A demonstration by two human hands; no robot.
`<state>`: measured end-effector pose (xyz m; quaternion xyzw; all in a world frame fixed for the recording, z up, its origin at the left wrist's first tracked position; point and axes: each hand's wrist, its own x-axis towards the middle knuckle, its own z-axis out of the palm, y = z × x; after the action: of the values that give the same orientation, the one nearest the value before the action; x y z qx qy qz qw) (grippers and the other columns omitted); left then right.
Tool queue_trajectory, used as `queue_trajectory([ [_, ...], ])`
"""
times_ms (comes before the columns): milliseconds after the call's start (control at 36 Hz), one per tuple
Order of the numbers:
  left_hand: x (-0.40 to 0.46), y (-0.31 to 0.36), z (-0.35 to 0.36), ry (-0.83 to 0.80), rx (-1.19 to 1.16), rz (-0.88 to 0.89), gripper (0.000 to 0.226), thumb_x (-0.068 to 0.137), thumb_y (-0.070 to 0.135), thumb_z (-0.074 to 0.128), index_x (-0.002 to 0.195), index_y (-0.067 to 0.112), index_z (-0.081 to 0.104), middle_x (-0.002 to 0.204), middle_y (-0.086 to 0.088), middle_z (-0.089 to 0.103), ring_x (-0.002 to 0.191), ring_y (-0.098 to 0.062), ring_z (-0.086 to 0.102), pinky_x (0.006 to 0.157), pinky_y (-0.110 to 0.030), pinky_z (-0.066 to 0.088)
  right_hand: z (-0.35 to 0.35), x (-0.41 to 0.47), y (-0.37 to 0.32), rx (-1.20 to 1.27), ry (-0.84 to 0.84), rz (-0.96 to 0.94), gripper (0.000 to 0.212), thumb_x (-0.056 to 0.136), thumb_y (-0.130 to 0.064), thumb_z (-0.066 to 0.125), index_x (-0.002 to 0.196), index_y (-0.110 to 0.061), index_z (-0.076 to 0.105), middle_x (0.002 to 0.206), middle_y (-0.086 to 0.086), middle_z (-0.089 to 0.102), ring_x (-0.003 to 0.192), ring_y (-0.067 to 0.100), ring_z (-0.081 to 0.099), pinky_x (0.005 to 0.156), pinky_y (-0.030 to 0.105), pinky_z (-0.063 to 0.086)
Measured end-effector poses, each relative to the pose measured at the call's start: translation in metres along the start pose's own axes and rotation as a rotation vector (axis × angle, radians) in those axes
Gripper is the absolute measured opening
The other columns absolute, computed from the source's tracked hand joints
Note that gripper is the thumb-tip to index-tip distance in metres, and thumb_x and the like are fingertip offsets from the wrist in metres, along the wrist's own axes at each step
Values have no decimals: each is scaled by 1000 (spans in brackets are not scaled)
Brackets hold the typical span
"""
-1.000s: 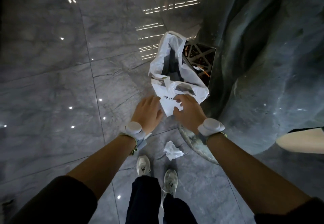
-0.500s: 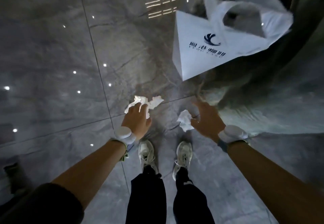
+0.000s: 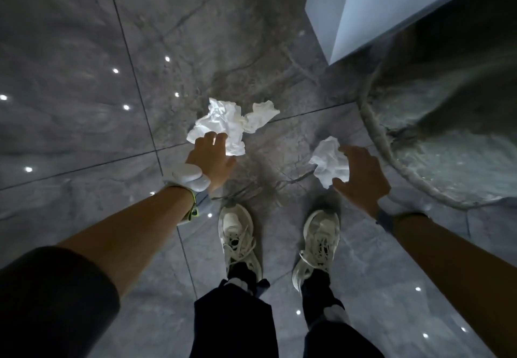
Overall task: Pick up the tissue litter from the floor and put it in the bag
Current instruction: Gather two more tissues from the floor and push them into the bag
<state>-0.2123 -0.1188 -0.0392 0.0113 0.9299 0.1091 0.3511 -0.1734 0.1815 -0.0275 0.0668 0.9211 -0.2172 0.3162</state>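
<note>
Two crumpled white tissues lie on the grey marble floor in front of my shoes. My left hand (image 3: 209, 159) reaches down to the large tissue (image 3: 223, 119). Its fingers curl over the tissue's near edge and the thumb sits just below it. The small tissue (image 3: 328, 161) lies to the right, between the spread thumb and forefinger of my right hand (image 3: 361, 173), which touch its sides without closing. The white bag (image 3: 363, 7) shows only as a bottom corner at the top right, standing on the floor; the rest is out of frame.
A round stone base with a rough rim (image 3: 372, 133) curves along the right, close to my right hand. My two white sneakers (image 3: 237, 240) stand just behind the tissues. Glossy floor tiles stretch away to the left and ahead.
The view has dropped from the bag to the floor. Both hands left the bag and came down: the left onto the large tissue, the right up against the small one.
</note>
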Motion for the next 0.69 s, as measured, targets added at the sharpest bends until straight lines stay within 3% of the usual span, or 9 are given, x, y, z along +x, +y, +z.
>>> queue_trajectory([
  [222,46,-27,73,7,37,-56,56,87,32,57,133,8,36,140,-22,37,123,-44,37,97,-56,42,80,41,55,-135,-61,23,64,75,-32,68,129,-13,39,130,20,48,117,42,47,100,53,40],
  [528,113,-50,116,150,104,-103,63,86,35,61,138,17,31,150,-21,21,126,-48,31,96,-59,41,129,92,96,-161,-22,105,83,77,-28,69,142,-26,18,153,20,13,133,48,23,107,56,29],
  [694,130,-54,136,266,169,-129,50,82,25,62,124,8,40,126,-30,40,105,-48,43,85,-57,42,147,102,105,-137,142,128,59,73,-9,64,126,-19,40,132,23,35,114,47,39,95,51,38],
])
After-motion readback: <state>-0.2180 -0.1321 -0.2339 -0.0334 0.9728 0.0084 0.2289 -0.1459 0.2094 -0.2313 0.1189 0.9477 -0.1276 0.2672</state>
